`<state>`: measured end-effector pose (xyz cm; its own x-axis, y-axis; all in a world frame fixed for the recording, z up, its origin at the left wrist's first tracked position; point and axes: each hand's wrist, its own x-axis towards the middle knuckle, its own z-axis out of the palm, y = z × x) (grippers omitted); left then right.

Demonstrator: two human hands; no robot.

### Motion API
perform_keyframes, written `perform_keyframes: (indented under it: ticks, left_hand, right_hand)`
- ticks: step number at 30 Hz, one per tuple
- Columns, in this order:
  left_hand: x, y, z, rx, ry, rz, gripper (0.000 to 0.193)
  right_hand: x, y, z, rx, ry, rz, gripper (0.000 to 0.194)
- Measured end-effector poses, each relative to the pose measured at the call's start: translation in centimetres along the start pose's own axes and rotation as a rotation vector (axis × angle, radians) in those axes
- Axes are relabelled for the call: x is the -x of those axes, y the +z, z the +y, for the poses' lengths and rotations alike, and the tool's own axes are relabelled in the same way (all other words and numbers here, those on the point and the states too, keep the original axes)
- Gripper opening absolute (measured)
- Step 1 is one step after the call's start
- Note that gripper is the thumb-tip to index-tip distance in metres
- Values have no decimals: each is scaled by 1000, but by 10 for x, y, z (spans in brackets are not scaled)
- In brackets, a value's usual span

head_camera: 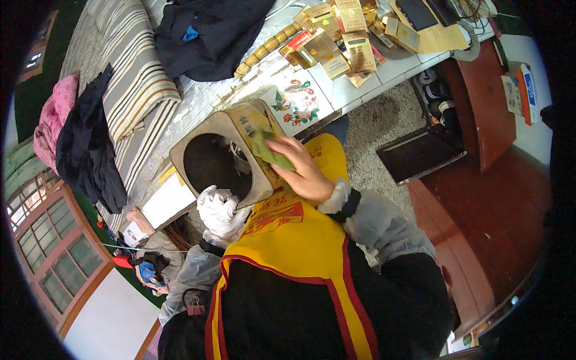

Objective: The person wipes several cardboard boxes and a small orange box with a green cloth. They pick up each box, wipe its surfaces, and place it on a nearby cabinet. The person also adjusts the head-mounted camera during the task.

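Note:
My right hand [302, 173] presses a green cloth [270, 150] against the printed side of a worn, tan, box-shaped housing [265, 180] with a large round opening. Wire shows inside that dark opening. At the housing's lower left corner is my left hand, covered by a bunched white cloth or glove [219, 211]; its fingers and grip cannot be made out. The housing rests tilted at the edge of a tiled ledge [330, 85], over my yellow apron [288, 243]. Clear plastic sleeves cover both my forearms.
Cigarette packs [360, 49] and a plaited straw-like strip [265, 48] lie on the ledge beyond the housing. Dark clothing [202, 40] and a folded striped mat [135, 81] are at the upper left. An open dark compartment [420, 153] and a red-brown cabinet [488, 108] stand to the right.

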<state>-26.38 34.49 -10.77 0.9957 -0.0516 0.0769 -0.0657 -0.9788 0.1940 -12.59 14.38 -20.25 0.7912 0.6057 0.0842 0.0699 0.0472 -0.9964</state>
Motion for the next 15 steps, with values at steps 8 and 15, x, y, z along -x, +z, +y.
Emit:
perform_keyframes:
  ticks: [8,15]
  left_hand:
    - [3,0,-18,5,48,-43,28]
    - [22,-36,-59,-73,-17,-247,81]
  right_hand:
    - [-81,9,93,212,262,-59,49]
    - [-10,-13,97,65,517,-275,49]
